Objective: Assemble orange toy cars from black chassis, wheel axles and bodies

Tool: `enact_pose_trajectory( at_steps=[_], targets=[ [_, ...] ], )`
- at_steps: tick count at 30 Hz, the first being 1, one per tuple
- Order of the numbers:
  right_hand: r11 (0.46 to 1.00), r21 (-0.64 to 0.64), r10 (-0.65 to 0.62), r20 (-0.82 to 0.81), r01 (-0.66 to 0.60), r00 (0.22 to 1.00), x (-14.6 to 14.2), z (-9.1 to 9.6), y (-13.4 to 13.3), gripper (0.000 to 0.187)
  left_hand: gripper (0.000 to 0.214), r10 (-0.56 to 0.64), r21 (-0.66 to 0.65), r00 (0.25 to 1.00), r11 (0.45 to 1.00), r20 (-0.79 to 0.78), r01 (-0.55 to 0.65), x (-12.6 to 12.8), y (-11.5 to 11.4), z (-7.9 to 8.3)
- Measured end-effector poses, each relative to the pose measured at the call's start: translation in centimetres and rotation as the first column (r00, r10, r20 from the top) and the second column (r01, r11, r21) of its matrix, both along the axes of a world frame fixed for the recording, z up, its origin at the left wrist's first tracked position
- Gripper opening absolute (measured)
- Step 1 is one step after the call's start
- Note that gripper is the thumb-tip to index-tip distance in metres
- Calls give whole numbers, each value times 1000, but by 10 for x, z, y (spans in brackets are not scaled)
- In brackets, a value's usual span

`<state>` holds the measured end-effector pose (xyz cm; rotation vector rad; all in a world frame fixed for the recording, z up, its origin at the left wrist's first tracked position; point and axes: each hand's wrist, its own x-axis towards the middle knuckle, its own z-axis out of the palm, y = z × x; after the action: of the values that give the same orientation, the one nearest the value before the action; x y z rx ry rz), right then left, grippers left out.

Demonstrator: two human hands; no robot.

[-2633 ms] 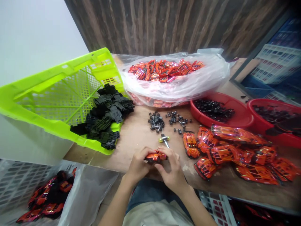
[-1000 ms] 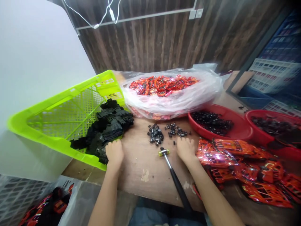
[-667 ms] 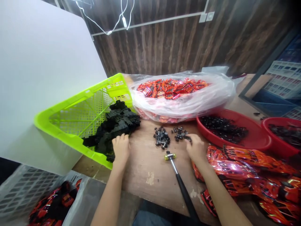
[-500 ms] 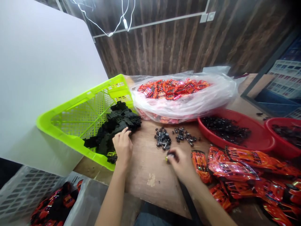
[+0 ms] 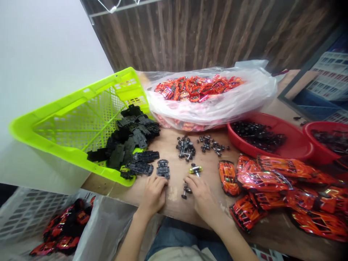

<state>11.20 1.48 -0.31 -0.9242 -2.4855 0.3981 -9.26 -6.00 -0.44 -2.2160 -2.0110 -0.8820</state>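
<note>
My left hand [image 5: 154, 194] is at the table's front, its curled fingers on the near end of a black toy car chassis [image 5: 163, 169]. To the right, my right hand [image 5: 202, 194] has bent fingers closed at a black wheel axle [image 5: 186, 191], partly hidden under the hand. Just beyond its fingertips lies a small yellow-green cylinder [image 5: 196, 169] with a metal part. Further away sit two small piles of wheel axles [image 5: 185, 148]. Beside my left hand, more black chassis [image 5: 140, 168] spill out of a tipped lime-green basket [image 5: 67, 94].
A clear plastic bag [image 5: 195, 116] of orange car bodies stands at the back. Red bowls [image 5: 299, 148] with black wheel parts are at the right. Orange toy cars [image 5: 266, 181] pile up at the right front. A white crate [image 5: 16, 217] holds more cars below left.
My left hand has come back from the basket toward me, and a chassis now lies on the table at its fingers. My right hand has shifted slightly nearer; the view has tilted down.
</note>
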Motion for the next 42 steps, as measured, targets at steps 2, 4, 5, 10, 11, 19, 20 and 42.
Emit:
enact_pose_trajectory(
  at_steps=[2, 4, 5, 10, 11, 19, 20, 42],
  targets=[
    [987, -15, 158, 75, -157, 985, 3, 6, 8, 62, 27, 3, 43, 1000, 999, 29, -4, -4, -1, 4],
    [975, -52, 221, 124, -216, 967, 3, 9, 13, 48, 31, 18, 144, 996, 989, 93, -31, -9, -2, 8],
    [974, -62, 223, 141, -217, 964, 2, 10, 14, 40, 34, 22, 195, 990, 980, 138, -49, -12, -3, 10],
    [983, -35, 181, 160, -178, 970, -3, 12, 11, 13, 31, 20, 276, 906, 949, 422, -150, -24, 5, 20],
    [987, -30, 161, 143, -159, 977, -3, 12, 10, 10, 28, 38, 261, 868, 946, 495, -190, -25, 9, 21],
    [845, -534, -321, -460, 31, 828, -7, 16, 2, 23, 3, 120, -118, 43, 992, 992, -43, 7, 45, 23],
    [813, -583, -341, -460, 11, 820, -11, 14, 0, 26, 5, 148, -150, -58, 988, 987, -24, 18, 48, 23],
    [972, 170, -81, -403, 162, 912, -1, 17, 11, 25, 16, 220, -275, 433, 959, 874, 67, 76, 34, 31]
  ],
)
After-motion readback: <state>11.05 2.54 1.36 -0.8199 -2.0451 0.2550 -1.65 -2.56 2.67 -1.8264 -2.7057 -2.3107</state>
